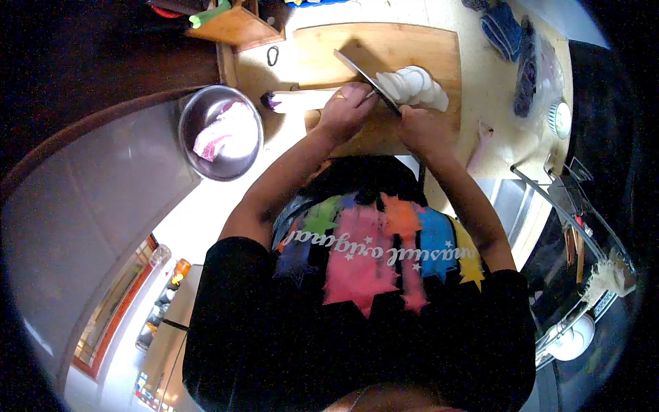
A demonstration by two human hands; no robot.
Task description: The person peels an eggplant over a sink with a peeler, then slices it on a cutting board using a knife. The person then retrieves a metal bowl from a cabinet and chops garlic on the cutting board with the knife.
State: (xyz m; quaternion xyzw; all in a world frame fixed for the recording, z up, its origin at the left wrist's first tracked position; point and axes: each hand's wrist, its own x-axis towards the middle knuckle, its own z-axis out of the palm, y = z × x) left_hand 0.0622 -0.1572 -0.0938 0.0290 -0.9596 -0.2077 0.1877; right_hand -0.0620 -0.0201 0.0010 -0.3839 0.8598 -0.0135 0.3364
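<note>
On the wooden cutting board point(384, 38), my left hand point(345, 111) is closed over a long peeled eggplant point(302, 101), white with a dark purple stem end pointing left. My right hand point(423, 128) grips the handle of a kitchen knife point(358, 69). Its blade slants up and left, close beside my left fingers at the eggplant's right end. Several thin white slices point(413, 86) lie overlapping just right of the blade. My fingers partly hide the eggplant's cut end.
A metal bowl point(255, 159) with pieces of pinkish meat point(223, 134) stands left of the board. Right of it lies a pink-handled peeler point(480, 147). Farther right are a blue cloth point(501, 33), a plastic bag point(546, 75) and a wire dish rack point(573, 220). A wooden box point(240, 29) stands at upper left.
</note>
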